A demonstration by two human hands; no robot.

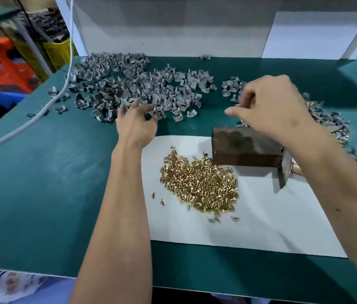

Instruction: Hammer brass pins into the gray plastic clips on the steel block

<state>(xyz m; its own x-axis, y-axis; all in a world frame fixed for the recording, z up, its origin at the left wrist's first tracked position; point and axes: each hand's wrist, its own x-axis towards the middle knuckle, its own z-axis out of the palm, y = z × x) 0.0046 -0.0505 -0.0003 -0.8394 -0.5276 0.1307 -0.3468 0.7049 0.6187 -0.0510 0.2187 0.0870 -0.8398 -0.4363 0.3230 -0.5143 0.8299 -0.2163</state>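
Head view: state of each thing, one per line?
left hand: fingers spread, reaching into gray clips
right hand: curled, raised above steel block, contents unclear
steel block: top bare, on white sheet
brass pins: loose pile
hammer: lying idle

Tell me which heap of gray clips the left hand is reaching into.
The big heap of gray clips at the far left of the green table. The left hand has its fingers at its near edge; the smaller heap lies behind the right hand.
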